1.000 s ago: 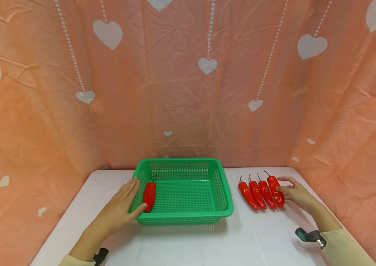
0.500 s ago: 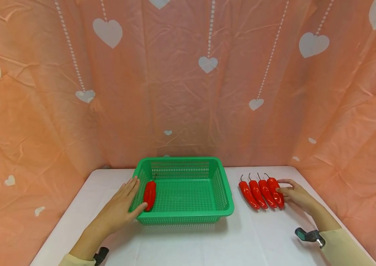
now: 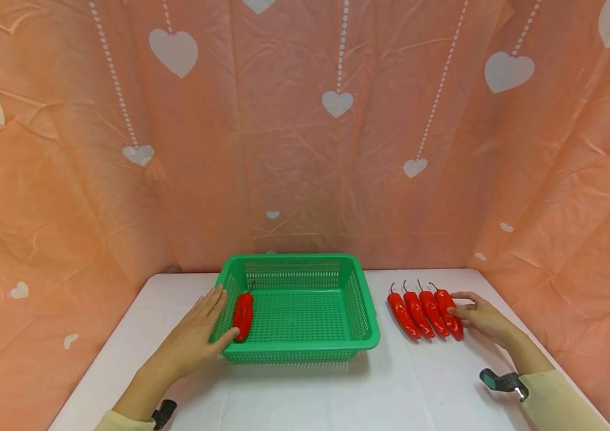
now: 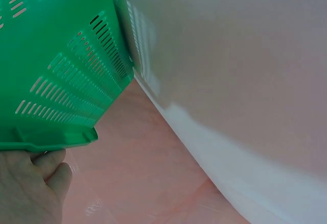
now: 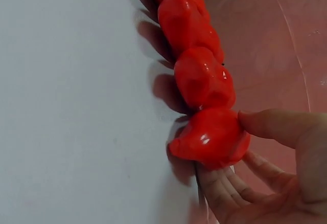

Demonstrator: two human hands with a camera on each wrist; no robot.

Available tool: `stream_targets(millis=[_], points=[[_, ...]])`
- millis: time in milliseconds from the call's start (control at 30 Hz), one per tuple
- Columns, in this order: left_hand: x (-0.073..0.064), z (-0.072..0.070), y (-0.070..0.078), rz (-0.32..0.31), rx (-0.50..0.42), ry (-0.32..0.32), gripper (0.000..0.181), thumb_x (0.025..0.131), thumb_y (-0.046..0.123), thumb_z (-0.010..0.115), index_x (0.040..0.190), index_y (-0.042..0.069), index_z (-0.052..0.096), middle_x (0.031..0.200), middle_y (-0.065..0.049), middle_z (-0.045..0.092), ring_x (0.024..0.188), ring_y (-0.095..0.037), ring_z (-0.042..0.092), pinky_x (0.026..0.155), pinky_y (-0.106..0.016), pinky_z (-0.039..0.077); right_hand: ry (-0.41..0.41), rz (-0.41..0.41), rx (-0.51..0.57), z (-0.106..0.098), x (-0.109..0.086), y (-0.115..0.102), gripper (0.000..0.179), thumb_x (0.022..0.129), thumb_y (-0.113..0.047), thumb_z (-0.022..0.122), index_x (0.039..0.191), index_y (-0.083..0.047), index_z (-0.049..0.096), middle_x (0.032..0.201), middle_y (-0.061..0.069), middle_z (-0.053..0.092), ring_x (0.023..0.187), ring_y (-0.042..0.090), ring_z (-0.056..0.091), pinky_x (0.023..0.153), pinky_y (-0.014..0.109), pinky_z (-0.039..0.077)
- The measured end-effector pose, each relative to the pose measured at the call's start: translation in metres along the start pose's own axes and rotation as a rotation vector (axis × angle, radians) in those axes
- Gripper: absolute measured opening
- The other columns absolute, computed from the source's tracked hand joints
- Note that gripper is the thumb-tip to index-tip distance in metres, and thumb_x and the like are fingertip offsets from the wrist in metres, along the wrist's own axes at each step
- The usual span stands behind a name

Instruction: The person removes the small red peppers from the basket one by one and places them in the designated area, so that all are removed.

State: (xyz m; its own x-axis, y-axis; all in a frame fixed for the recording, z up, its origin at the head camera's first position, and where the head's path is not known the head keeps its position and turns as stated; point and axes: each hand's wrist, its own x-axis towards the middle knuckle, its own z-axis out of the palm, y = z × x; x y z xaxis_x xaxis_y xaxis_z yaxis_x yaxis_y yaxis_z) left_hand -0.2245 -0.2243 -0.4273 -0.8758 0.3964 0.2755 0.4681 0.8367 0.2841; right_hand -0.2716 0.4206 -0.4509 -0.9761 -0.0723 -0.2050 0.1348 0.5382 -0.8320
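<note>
Several glossy red chili peppers with thin curved stems lie in a row at the right of the table. My right hand [image 3: 482, 316] pinches the rightmost chili pepper [image 3: 448, 305], thumb on one side and fingertips on the other; the right wrist view shows this chili pepper [image 5: 212, 137] tilted between them. Beside it, the neighbouring chili pepper [image 3: 431, 312] lies on the cloth. My left hand [image 3: 191, 332] rests on the left rim of a green plastic basket [image 3: 305, 346], fingers straight and thumb over the front corner. Inside the basket, along its left wall, lies one red chili pepper [image 3: 243, 317].
A white cloth [image 3: 305, 401] covers the table. Orange curtains [image 3: 294, 149] with white hearts stand close behind and at both sides. The basket's raised slotted walls [image 4: 76, 70] rise between its inside and the row of peppers.
The rightmost chili pepper's lower end has shifted slightly right, away from its neighbour, in my right hand. The left hand and basket have stayed put.
</note>
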Motion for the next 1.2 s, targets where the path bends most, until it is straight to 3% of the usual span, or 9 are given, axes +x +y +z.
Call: stream_targets(millis=[333, 633, 900, 1200], points=[[0.0, 0.0, 0.0, 0.005, -0.002, -0.001, 0.086, 0.106, 0.051, 0.063, 0.165, -0.006, 0.034, 0.175, -0.022, 0.027, 0.163, -0.042, 0.022, 0.128, -0.062, 0.027, 0.057, 0.024, -0.071, 0.003, -0.001, -0.004, 0.068, 0.109, -0.028, 0.064, 0.154, 0.012, 0.033, 0.141, 0.044, 0.051, 0.114, 0.035, 0.065, 0.09, 0.039, 0.065], [0.001, 0.0, -0.001, -0.013, -0.013, -0.017, 0.087, 0.106, 0.05, 0.063, 0.166, -0.005, 0.031, 0.176, -0.021, 0.024, 0.164, -0.041, 0.018, 0.131, -0.06, 0.022, 0.046, 0.024, -0.042, 0.004, 0.002, 0.0, 0.07, 0.109, -0.029, 0.064, 0.155, 0.012, 0.031, 0.142, 0.042, 0.052, 0.113, 0.03, 0.066, 0.087, 0.036, 0.065], [0.001, 0.0, 0.0, -0.012, -0.015, -0.012, 0.088, 0.107, 0.052, 0.062, 0.165, -0.006, 0.032, 0.176, -0.021, 0.024, 0.163, -0.042, 0.018, 0.129, -0.063, 0.023, 0.063, 0.013, -0.054, -0.001, -0.006, -0.004, 0.07, 0.11, -0.033, 0.062, 0.155, 0.013, 0.033, 0.137, 0.04, 0.057, 0.101, 0.023, 0.07, 0.085, 0.034, 0.066], [-0.001, 0.001, 0.0, -0.017, -0.015, -0.012, 0.088, 0.106, 0.053, 0.062, 0.165, -0.006, 0.031, 0.176, -0.021, 0.024, 0.164, -0.042, 0.018, 0.129, -0.063, 0.024, 0.154, -0.038, -0.099, -0.007, -0.012, -0.014, 0.065, 0.112, -0.031, 0.057, 0.153, 0.015, 0.036, 0.137, 0.041, 0.058, 0.102, 0.033, 0.071, 0.086, 0.038, 0.067]])
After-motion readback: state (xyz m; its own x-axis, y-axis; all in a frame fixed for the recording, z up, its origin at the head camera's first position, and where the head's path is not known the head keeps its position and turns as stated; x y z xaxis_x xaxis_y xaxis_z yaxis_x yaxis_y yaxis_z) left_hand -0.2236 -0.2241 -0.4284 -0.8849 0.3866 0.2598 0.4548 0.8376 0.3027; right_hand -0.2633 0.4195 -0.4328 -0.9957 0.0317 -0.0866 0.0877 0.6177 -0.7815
